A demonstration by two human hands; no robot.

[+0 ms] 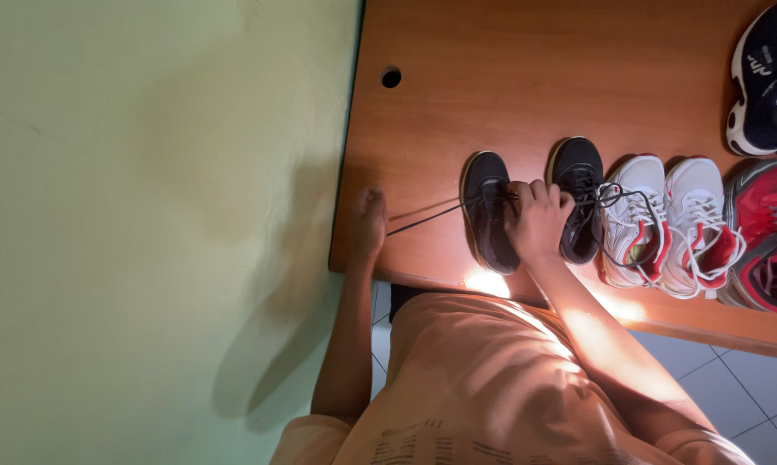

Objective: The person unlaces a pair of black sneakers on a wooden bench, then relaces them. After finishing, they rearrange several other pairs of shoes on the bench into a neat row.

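A pair of dark grey sneakers stands on a wooden table (492,95). My left hand (368,226) is closed on the end of a black shoelace (427,217) and holds it stretched out to the left of the left sneaker (487,211). My right hand (539,220) rests between the two dark shoes, its fingers curled on the laces of the left one. The right dark sneaker (580,198) sits just beyond my knuckles, touching them.
A white and red pair of sneakers (672,224) with loose laces stands to the right, then a red and grey shoe (769,232). A black and white shoe (763,82) lies at the far right. A cable hole (391,77) pierces the table. A pale green wall (147,215) is left.
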